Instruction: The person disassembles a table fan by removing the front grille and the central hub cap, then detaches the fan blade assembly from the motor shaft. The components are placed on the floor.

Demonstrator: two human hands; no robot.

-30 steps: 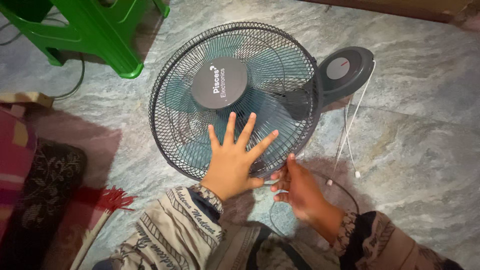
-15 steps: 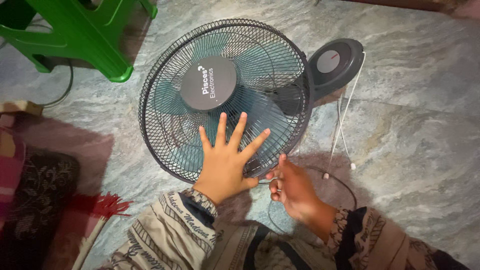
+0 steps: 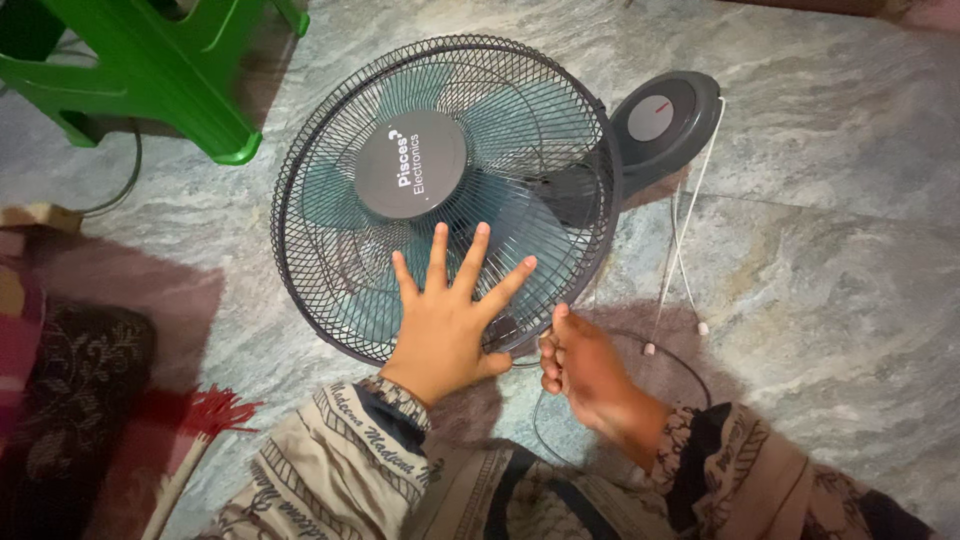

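Observation:
A dark grey electric fan lies on the marble floor, its round wire grille facing up with teal blades behind it and a round grey hub cap in the middle. My left hand rests flat on the lower part of the grille, fingers spread. My right hand is curled at the grille's lower right rim, fingers closed on the rim or a clip there; what it pinches is too small to tell. The fan's round base sits at upper right.
A green plastic stool stands at top left. Two white pull cords trail from the base across the floor. A thin black cable loops near my right hand. A dark patterned cushion and red fringed cloth lie at left.
My right hand has moved in a little toward the grille's lower rim and closed its fingers there. My left hand stays flat on the grille. The view has shifted slightly.

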